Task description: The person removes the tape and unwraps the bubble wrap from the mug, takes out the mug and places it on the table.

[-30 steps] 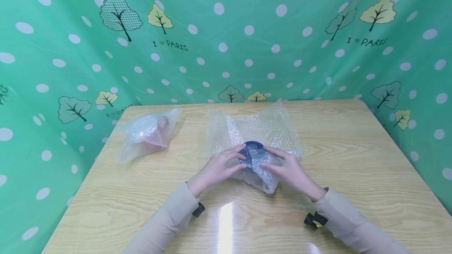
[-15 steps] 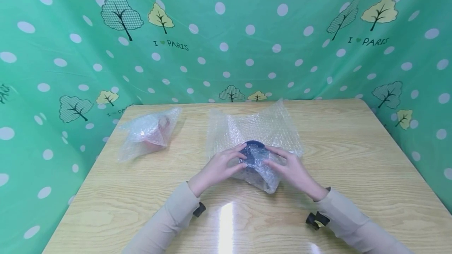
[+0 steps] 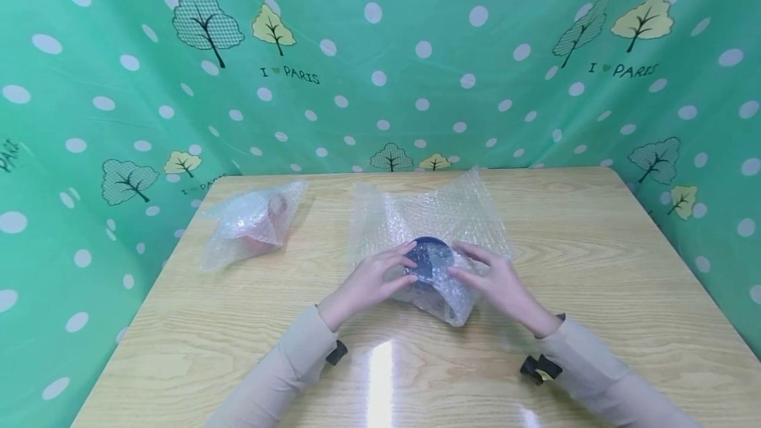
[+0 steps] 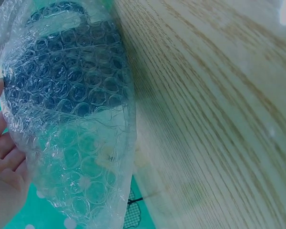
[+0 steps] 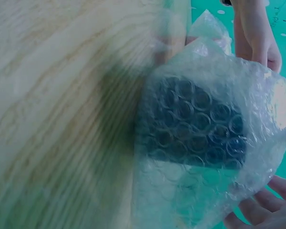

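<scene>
In the head view a dark blue round container, like a cup or bowl [image 3: 429, 261], stands wrapped in clear bubble wrap [image 3: 454, 306] near the table's middle. My left hand [image 3: 370, 283] curves round its left side, fingertips at the blue rim and thumb lower on the front. On the other side my right hand [image 3: 496, 283] has its fingers and thumb curved about the loose wrap, the index finger slightly apart from the rim. The left wrist view shows the blue wall through the bubbles [image 4: 66, 71], and the right wrist view shows fingers [image 5: 264, 205] against the wrap's outside.
A bubble-wrapped pinkish-red thing [image 3: 258, 226] lies at the table's back left. Behind my hands, a wide flap of bubble wrap [image 3: 440, 210] spreads toward the back edge of the wooden table [image 3: 571, 216]. A green dotted curtain [image 3: 380, 38] hangs behind.
My right hand has shifted slightly to the right, drawing its fingertips off the rim, so more of the blue top shows. The left hand stays in about the same place.
</scene>
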The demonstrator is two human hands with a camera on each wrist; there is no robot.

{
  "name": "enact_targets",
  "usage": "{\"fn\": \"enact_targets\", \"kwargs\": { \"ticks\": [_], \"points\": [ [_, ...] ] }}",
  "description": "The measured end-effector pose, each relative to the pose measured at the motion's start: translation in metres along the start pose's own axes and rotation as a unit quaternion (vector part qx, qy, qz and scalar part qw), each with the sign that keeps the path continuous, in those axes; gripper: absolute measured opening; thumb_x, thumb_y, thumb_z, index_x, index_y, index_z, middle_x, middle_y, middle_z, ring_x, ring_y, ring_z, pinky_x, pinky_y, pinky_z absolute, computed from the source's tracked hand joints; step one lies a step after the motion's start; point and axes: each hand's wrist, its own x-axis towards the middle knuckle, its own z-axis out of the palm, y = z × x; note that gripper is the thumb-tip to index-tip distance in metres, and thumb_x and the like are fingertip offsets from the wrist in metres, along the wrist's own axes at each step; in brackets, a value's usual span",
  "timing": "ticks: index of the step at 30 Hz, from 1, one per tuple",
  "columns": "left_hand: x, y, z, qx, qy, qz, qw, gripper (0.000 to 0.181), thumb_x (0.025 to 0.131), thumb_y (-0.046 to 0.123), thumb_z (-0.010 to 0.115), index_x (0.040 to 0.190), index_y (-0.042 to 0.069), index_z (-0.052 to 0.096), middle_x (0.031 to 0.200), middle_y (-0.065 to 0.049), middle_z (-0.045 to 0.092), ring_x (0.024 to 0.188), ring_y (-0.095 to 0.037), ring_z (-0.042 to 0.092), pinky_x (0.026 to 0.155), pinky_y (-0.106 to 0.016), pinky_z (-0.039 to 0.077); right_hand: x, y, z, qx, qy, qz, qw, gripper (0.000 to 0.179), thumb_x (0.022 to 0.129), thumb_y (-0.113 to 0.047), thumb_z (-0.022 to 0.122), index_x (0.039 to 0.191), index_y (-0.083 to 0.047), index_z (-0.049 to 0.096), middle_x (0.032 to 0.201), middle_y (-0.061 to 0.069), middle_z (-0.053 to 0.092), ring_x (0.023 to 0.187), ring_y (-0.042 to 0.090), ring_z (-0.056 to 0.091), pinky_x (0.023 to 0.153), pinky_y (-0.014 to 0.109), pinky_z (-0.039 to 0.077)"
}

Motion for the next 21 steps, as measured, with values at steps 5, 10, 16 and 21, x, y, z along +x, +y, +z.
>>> {"fn": "enact_targets", "kwargs": {
  "ticks": [5, 10, 16, 21],
  "points": [
    [0.000, 0.000, 0.000, 0.003, -0.003, -0.003, 1.0000, 0.027, 0.085, 0.029, 0.058, 0.102, 0.008, 0.062, 0.135, -0.005, 0.040, 0.124, -0.017, 0.037, 0.103, -0.034, 0.029, 0.001, 0.001, -0.004, 0.000, -0.001, 0.000, 1.0000, 0.057, 0.075, -0.024, 0.069, 0.122, 0.001, 0.049, 0.119, 0.019, 0.053, 0.110, 0.035, 0.049, 0.092, 0.047, 0.039],
    [0.000, 0.001, 0.000, 0.000, -0.005, -0.004, 1.0000, 0.027, 0.085, 0.028, 0.057, 0.102, 0.007, 0.062, 0.135, -0.005, 0.040, 0.125, -0.018, 0.036, 0.103, -0.035, 0.029, 0.002, 0.001, -0.008, 0.001, -0.007, 0.003, 1.0000, 0.057, 0.075, -0.024, 0.070, 0.122, 0.001, 0.049, 0.118, 0.020, 0.054, 0.109, 0.036, 0.050, 0.092, 0.048, 0.039],
    [0.001, 0.001, 0.001, -0.001, -0.004, -0.002, 1.0000, 0.027, 0.085, 0.028, 0.058, 0.102, 0.007, 0.062, 0.136, -0.005, 0.039, 0.124, -0.017, 0.036, 0.103, -0.035, 0.029, 0.001, 0.001, -0.013, -0.003, -0.021, 0.009, 0.9997, 0.057, 0.076, -0.024, 0.069, 0.123, 0.000, 0.048, 0.120, 0.020, 0.052, 0.108, 0.038, 0.050, 0.090, 0.047, 0.041],
    [0.001, 0.002, 0.001, -0.002, 0.003, 0.008, 1.0000, 0.026, 0.084, 0.027, 0.058, 0.100, 0.007, 0.062, 0.135, -0.006, 0.040, 0.124, -0.018, 0.038, 0.103, -0.033, 0.029, 0.000, 0.000, -0.017, 0.004, -0.030, 0.015, 0.9994, 0.056, 0.077, -0.024, 0.068, 0.123, 0.000, 0.048, 0.120, 0.021, 0.052, 0.107, 0.038, 0.050, 0.091, 0.048, 0.040]
  ]
}}
